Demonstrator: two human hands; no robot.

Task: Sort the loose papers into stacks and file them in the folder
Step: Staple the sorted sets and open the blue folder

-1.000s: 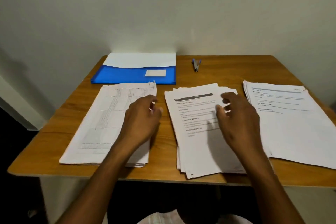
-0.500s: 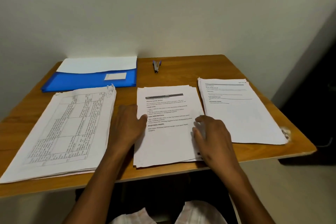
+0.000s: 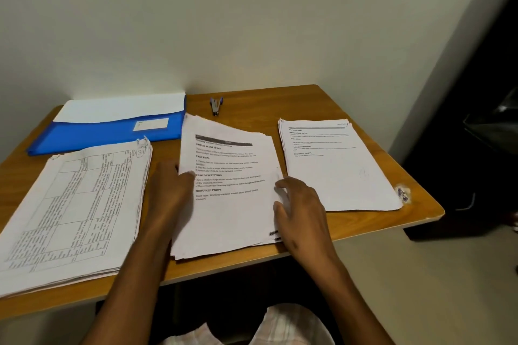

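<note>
Three stacks of printed papers lie on the wooden table. The middle stack has its far end raised off the table and is tilted. My left hand grips its left edge with the thumb on the top sheet. My right hand holds its right edge with curled fingers. The left stack, printed with tables, lies flat beside my left arm. The right stack lies flat and untouched. A blue folder with a white sheet sticking out lies at the back left.
A small blue and silver stapler lies at the back, behind the middle stack. The wall runs right behind the table. A worn sticker marks the right front corner. Dark furniture stands to the right of the table.
Both hands have closed on the middle stack's side edges and lifted its far end off the table. The view has drifted a little to the right.
</note>
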